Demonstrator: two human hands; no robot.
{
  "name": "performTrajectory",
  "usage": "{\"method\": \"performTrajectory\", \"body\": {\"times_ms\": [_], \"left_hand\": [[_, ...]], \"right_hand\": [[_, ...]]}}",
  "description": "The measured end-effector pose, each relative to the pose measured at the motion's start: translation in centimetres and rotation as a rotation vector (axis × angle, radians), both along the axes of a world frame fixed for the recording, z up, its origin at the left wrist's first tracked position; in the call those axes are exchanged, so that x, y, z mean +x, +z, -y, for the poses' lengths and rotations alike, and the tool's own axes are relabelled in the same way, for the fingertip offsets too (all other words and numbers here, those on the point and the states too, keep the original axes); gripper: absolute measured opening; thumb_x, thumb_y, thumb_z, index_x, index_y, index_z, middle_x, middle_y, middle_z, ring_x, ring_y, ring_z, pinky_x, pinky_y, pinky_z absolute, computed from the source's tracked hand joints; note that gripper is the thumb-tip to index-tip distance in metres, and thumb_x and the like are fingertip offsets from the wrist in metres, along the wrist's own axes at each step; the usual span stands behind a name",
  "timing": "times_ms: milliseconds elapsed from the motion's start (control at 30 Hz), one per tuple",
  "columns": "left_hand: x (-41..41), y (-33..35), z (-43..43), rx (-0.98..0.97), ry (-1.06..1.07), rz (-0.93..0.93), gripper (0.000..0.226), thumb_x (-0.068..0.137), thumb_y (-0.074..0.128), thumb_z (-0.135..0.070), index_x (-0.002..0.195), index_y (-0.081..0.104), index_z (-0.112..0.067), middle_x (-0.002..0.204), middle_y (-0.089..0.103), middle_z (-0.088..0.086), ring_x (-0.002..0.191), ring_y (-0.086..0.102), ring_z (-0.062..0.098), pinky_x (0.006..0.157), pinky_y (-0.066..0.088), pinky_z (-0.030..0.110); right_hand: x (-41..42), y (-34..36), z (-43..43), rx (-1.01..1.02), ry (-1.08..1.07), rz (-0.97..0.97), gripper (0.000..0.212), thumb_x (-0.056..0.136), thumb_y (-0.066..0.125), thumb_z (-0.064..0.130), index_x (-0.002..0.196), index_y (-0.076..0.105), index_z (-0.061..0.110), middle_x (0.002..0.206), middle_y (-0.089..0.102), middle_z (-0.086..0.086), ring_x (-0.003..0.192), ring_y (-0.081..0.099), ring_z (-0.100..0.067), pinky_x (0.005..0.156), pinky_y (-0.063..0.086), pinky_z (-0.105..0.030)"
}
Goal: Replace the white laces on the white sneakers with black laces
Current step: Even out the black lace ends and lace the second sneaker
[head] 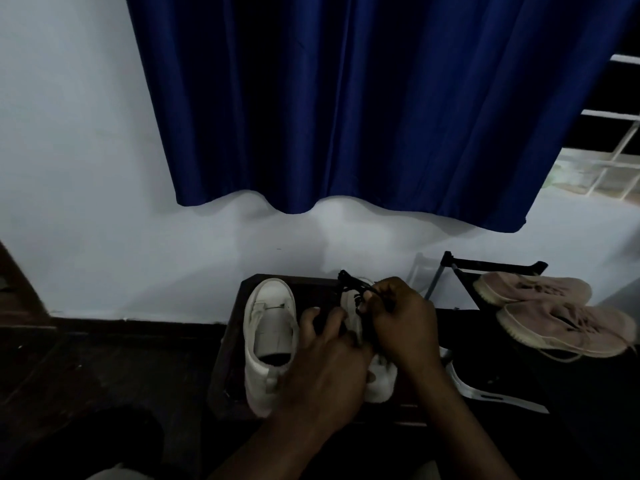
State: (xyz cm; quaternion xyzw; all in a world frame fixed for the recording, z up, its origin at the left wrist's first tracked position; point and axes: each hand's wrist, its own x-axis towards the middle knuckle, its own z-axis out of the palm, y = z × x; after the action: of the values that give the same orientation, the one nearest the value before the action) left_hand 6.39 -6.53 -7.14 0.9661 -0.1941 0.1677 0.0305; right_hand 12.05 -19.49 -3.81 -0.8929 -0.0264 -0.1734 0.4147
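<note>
lacing underway: left sneaker [270, 341] sits bare with no lace showing, near the left edge of the dark stand [232, 344]; left hand [325, 368] curls round the right sneaker [381, 382], steadying it; right hand [401, 323] pinches the black lace [349, 283] by the far eyelets. judged under half done. wall close behind, pink shoes [540, 289] crowd the right

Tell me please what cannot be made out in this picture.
Head view:
Eyelets of the right white sneaker: covered by left hand and right hand.
How far the black lace is threaded: hidden under the right hand.
The left hand's grip: what it holds is lost in dim blur.
</note>
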Motion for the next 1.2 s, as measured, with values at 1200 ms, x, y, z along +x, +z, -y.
{"method": "performTrajectory", "body": {"times_ms": [1200], "left_hand": [[6.6, -1.2, -14.1, -1.075, 0.084, -0.359, 0.019, 0.092, 0.074, -0.011, 0.094, 0.082, -0.028, 0.099, 0.078, -0.011, 0.099, 0.072, 0.007, 0.093, 0.056, 0.035]], "right_hand": [[3.8, -6.8, -7.3, -0.229, 0.088, -0.192, 0.034, 0.09, 0.061, 0.003, 0.121, 0.074, 0.01, 0.123, 0.072, -0.01, 0.116, 0.066, -0.029, 0.095, 0.046, -0.027]]}}
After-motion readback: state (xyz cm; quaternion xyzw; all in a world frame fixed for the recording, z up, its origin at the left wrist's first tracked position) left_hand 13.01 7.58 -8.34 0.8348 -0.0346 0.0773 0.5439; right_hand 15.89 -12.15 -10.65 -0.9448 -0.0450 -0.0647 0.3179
